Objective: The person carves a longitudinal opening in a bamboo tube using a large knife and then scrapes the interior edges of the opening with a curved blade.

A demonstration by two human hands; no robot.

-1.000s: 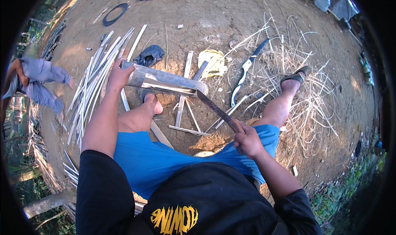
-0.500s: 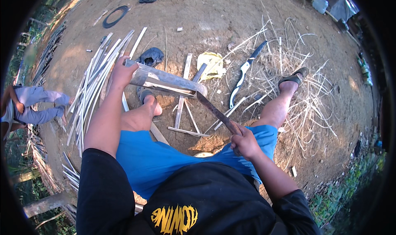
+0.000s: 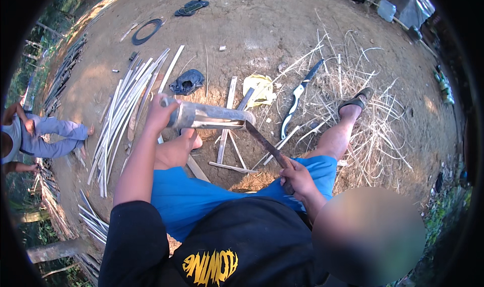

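My left hand point(image 3: 161, 111) grips the left end of a thick greyish bamboo section point(image 3: 214, 110), held nearly level above the ground between my legs. A long opening along its near side shows pale inner wood. In my right hand point(image 3: 298, 178) is a machete point(image 3: 263, 142) with a wooden handle and a dark, worn blade. Its tip meets the bamboo's right end, by the edge of the opening; whether it cuts in, I cannot tell. Below the bamboo, wooden strips point(image 3: 222, 148) lie crossed on the soil.
Long split strips point(image 3: 126, 105) lie piled at left; curly shavings point(image 3: 375, 120) surround my right foot. A folding saw point(image 3: 294, 103), yellow bag point(image 3: 258, 89), black bag point(image 3: 189, 81), hose coil point(image 3: 146, 32) and sandals point(image 3: 191, 8) lie ahead. Another person point(image 3: 43, 133) is at far left.
My left hand has brought the bamboo's left end nearer to me, so the section lies more level. The machete stays at its right end. The whole view has shifted slightly.
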